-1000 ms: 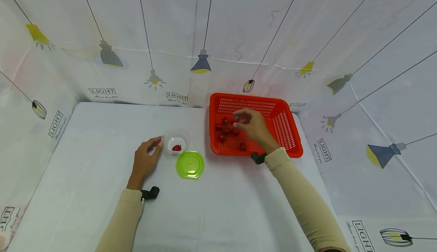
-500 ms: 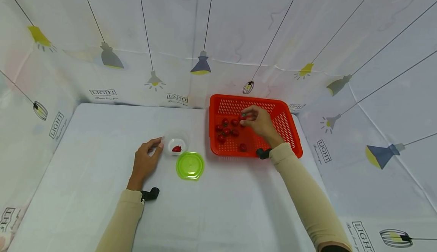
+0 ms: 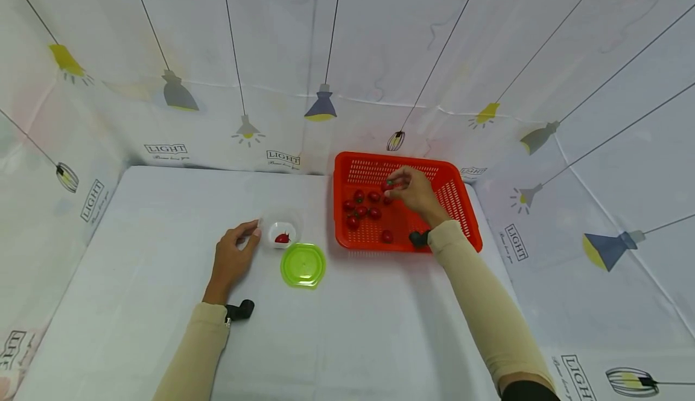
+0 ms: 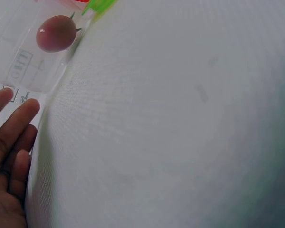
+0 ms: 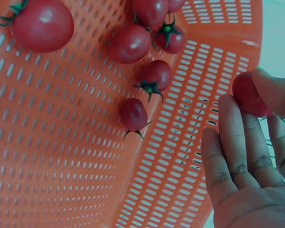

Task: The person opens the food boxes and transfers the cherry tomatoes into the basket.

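Observation:
My right hand [image 3: 414, 193] is over the red basket [image 3: 471, 220], pinching a cherry tomato [image 5: 248, 94] between thumb and fingertips. Several more cherry tomatoes [image 5: 128, 43] with green stems lie on the basket's floor. On the table, my left hand [image 3: 232, 257] rests beside a small clear plastic container [image 3: 290, 215], its fingertips right at the container's near-left side. Those fingers [image 4: 20, 118] are mostly straight in the left wrist view. One cherry tomato [image 4: 57, 34] lies inside the container. Just in front of it sits a green lid [image 3: 303, 266].
A white cloth covers the table [image 3: 347, 341]. Behind the table and along both sides hangs a pale curtain [image 3: 260, 39] printed with lamps. The basket stands at the table's back right, close to the curtain.
My right hand has lifted slightly and shifted right within the basket, taking a cherry tomato away from the cluster. My left hand, the container and the lid have stayed in place.

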`<action>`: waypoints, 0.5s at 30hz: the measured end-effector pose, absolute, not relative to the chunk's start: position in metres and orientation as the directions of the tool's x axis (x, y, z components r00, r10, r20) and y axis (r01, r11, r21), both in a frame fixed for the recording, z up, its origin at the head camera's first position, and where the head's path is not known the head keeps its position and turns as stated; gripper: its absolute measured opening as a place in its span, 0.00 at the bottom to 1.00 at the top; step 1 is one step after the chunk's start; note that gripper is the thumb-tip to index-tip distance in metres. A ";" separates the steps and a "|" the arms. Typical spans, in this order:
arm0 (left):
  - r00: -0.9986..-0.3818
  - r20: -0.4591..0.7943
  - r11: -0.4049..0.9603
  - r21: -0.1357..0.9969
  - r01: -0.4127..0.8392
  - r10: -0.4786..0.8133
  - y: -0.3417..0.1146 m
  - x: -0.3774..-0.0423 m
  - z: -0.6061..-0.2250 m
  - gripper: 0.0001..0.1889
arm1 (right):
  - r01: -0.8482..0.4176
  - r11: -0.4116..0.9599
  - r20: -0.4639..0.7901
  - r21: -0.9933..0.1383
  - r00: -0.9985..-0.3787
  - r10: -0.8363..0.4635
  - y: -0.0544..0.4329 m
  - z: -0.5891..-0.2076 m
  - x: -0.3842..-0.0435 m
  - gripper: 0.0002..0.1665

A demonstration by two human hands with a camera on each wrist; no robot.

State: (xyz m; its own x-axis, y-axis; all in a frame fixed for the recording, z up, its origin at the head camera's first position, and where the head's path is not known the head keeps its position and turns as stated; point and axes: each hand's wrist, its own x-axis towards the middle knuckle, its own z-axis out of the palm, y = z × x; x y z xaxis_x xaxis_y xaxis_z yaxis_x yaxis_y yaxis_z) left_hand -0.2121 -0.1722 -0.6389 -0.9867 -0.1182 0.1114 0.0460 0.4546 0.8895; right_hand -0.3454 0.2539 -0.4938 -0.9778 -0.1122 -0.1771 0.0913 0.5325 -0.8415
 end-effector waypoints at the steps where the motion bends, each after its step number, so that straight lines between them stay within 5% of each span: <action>1: -0.987 0.112 0.455 0.889 0.046 -0.118 -0.172 -0.212 -0.639 0.23 | 0.091 0.536 -0.182 -0.839 -0.976 -0.118 0.254 -0.494 -0.347 0.21; 15: -0.988 0.103 0.458 0.888 0.040 -0.113 -0.172 -0.211 -0.636 0.23 | 0.174 0.647 -0.348 -0.742 -0.925 -0.150 0.258 -0.514 -0.361 0.20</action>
State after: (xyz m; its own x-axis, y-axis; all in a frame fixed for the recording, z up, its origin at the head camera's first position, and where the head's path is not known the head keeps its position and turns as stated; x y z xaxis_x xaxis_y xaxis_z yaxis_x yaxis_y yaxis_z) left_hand -0.2111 -0.1719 -0.6357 -0.9881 -0.1134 0.1035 0.0404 0.4584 0.8878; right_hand -0.3606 0.2580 -0.5143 -0.9254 -0.1502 -0.3480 0.1741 0.6472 -0.7422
